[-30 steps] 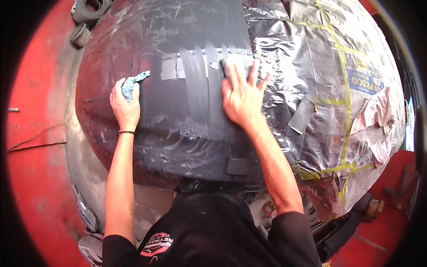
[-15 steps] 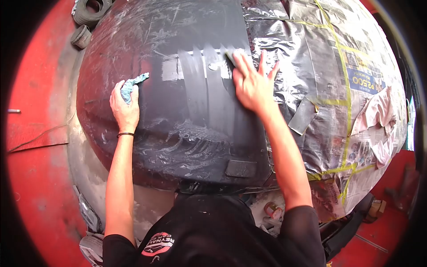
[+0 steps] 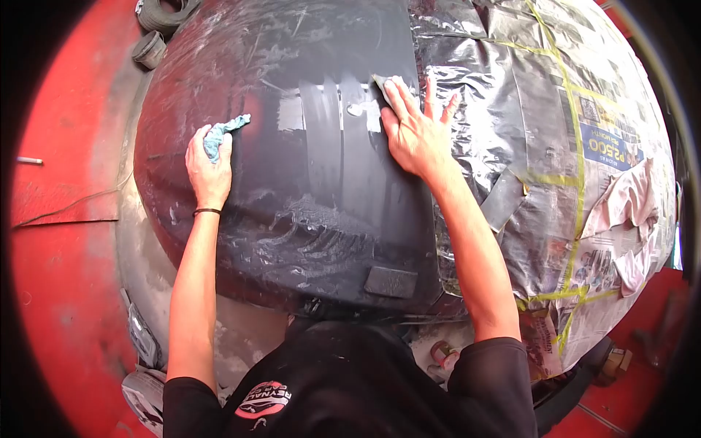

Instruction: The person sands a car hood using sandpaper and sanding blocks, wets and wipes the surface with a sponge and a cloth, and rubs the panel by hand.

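So the bit worth watching is the thin greyish piece [image 3: 380, 86] under the right hand [image 3: 421, 131], up on the dark panel [image 3: 266, 182] right by the edge of the plastic film [image 3: 467, 109]. Only a corner pokes out past the fingertips, so can't tell how big it is. Looks feather-light and bendy to me, more sheet than block, and I'd guess it skates easily on a surface that shiny. Fingers are laid out long over it with the last two fanned off to the side; can't tell from here if the thumb is pinching any of it. Honestly I'd hold it like that too: flat under the finger pads, spread the pressure, don't grab a corner or it'll probably fold.

Left hand [image 3: 208, 169] is resting over on the left of the panel, fingers curled round a scrunched blue cloth [image 3: 220, 137], one end sticking out. Soft, weighs nothing, you can squeeze it anywhere.

Further out: a dark rectangular pad [image 3: 391, 282] lies flat near the panel's close edge. That one seems stiffer, I'd take it by the long sides. Another grey sheet [image 3: 504, 198] is on the masking beside the right forearm, and a pale rag [image 3: 624, 198] is draped over taped newspaper [image 3: 602, 252] past that.
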`<state>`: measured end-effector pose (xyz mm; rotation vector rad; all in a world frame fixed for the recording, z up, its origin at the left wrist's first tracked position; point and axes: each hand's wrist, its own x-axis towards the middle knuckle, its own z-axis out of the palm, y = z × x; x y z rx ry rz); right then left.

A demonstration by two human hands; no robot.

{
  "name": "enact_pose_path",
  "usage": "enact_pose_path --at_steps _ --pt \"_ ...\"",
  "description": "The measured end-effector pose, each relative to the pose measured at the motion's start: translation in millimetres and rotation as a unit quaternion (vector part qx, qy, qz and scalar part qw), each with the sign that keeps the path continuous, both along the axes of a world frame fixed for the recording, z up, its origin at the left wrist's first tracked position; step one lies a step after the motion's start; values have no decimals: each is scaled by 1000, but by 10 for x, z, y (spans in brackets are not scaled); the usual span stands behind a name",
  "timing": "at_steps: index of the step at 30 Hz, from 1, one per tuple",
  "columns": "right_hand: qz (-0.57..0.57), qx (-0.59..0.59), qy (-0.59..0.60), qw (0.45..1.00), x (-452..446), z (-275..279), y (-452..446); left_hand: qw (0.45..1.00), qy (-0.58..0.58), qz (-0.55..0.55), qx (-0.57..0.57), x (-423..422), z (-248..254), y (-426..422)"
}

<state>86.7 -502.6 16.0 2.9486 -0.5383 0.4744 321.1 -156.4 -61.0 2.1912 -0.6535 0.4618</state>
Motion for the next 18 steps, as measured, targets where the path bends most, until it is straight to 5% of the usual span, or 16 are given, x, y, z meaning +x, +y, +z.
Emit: enact_pose_path --at_steps 5,10,18 --pt "37 18 35 999 -872 111 502 1000 -4 16 5 -3 -15 -11" --pt "-13 1 -6 1000 -279 61 -67 1000 -17 10 8 28 -50 9" --pt "31 16 74 997 -1000 257 226 1000 -21 11 5 32 -40 -9"
